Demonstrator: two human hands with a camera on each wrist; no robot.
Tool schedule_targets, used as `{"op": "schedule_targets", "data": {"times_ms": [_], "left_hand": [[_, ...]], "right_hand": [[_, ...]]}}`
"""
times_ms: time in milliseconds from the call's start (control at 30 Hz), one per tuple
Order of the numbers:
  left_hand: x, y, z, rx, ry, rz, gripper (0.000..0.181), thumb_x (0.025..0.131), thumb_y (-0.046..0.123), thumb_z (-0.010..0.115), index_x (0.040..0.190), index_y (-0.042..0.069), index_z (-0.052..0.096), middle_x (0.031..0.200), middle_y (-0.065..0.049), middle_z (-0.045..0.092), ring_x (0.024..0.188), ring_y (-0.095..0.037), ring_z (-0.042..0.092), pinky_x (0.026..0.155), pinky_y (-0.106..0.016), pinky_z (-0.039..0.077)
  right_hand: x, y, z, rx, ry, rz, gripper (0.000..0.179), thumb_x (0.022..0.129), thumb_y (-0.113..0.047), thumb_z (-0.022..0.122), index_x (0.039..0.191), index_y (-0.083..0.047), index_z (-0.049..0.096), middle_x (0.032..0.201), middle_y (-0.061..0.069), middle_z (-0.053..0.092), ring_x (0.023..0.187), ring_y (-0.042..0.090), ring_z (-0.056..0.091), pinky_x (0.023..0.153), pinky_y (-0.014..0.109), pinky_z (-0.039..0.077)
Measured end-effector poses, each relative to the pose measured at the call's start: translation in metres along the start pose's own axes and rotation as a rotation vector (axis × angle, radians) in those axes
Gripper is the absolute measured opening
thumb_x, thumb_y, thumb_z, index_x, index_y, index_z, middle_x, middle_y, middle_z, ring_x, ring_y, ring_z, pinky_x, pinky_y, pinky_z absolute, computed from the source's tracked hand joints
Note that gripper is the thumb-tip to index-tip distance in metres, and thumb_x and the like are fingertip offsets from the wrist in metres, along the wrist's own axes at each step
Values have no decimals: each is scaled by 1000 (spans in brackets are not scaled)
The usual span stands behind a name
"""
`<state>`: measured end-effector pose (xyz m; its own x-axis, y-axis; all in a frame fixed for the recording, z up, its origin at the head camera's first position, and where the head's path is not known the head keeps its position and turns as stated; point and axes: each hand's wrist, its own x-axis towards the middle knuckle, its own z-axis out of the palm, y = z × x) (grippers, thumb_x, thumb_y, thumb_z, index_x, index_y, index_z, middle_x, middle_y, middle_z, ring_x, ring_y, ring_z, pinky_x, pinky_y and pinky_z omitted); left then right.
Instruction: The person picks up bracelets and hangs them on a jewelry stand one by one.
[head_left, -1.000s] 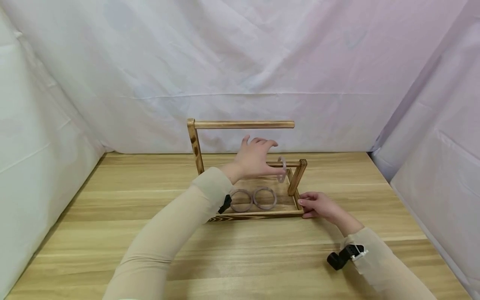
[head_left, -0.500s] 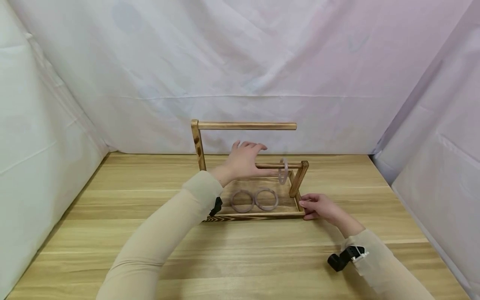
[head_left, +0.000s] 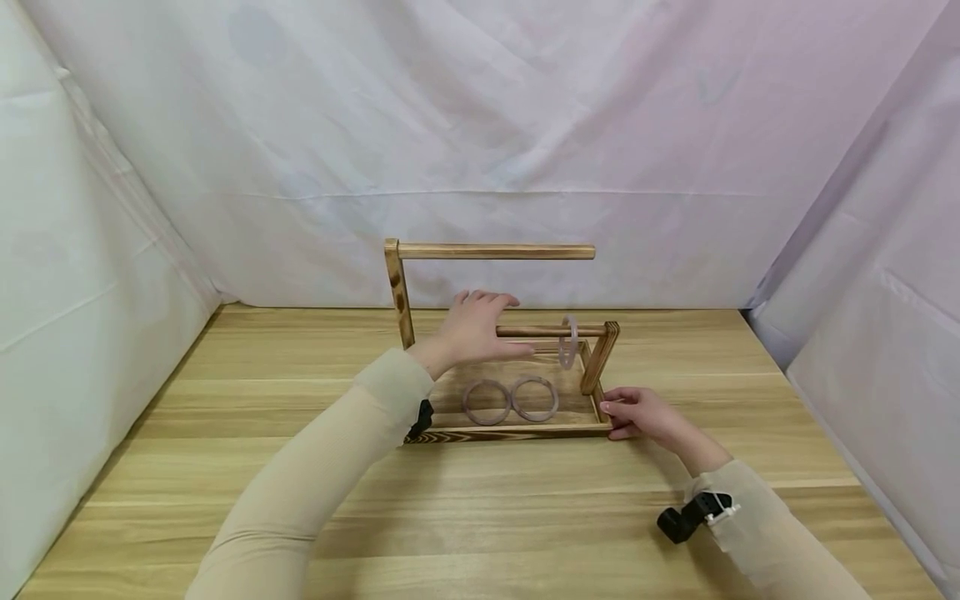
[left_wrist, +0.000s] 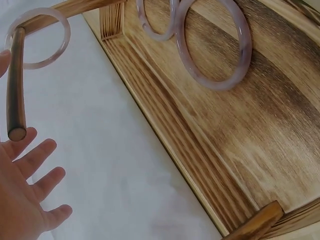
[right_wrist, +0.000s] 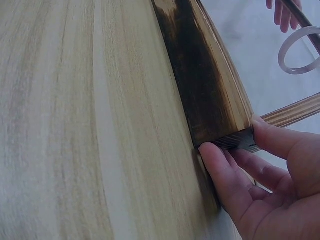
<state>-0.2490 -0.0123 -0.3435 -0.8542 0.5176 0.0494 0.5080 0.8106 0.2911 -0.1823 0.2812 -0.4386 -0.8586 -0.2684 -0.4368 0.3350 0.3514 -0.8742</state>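
My left hand point(head_left: 471, 329) is beside the lower bar point(head_left: 532, 332) of a wooden bangle stand, fingers spread and holding nothing. From that bar, near its right post point(head_left: 600, 358), hangs a pale lilac bangle point(left_wrist: 68, 37), apart from the hand. Two more bangles lie side by side in the stand's tray point(head_left: 517, 432): a left bangle point(head_left: 487, 423) and a right bangle point(head_left: 557, 400). My right hand point(head_left: 645, 414) grips the tray's front right corner, thumb on the rim and fingers against the outer side, as the right wrist view shows.
Above the left hand runs the stand's upper bar point(head_left: 495, 251), with a free right end and a left post point(head_left: 399, 292). The stand rests on a wood-grain table point(head_left: 525, 517). White cloth point(head_left: 480, 125) hangs behind and at both sides.
The left hand has moved left along the lower bar, away from the bangle, which stays hanging near the right post. The right hand keeps its grip on the tray corner.
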Motion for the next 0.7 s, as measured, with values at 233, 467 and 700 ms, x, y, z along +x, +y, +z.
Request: {"op": "schedule_targets", "data": {"times_ms": [233,467,700], "left_hand": [[-3,-6,1,-3,-3,-13,78,76,67,60,138,22,44,139,-1,50,131,-26,40,113,-49,23],[-10,-15,8,-29,-18,-31,78,78,62,62,140,18,43,140,-2,48,133,-27,38,113,-50,22],[-18,-24,19,-72,-32,-59,82,77,66,60,141,19,41,141,-3,47,132,-28,39,111,-49,28]], "right_hand": [[0,0,0,3,5,9,51,97,-12,48,133,19,30,86,2,51,75,10,54,72,27,57],[0,0,0,1,2,9,50,97,-13,47,133,19,31,86,2,51,75,10,54,72,27,57],[1,1,-2,0,-1,0,51,97,-13,48,132,20,31,90,4,53,77,10,55,72,28,57]]}}
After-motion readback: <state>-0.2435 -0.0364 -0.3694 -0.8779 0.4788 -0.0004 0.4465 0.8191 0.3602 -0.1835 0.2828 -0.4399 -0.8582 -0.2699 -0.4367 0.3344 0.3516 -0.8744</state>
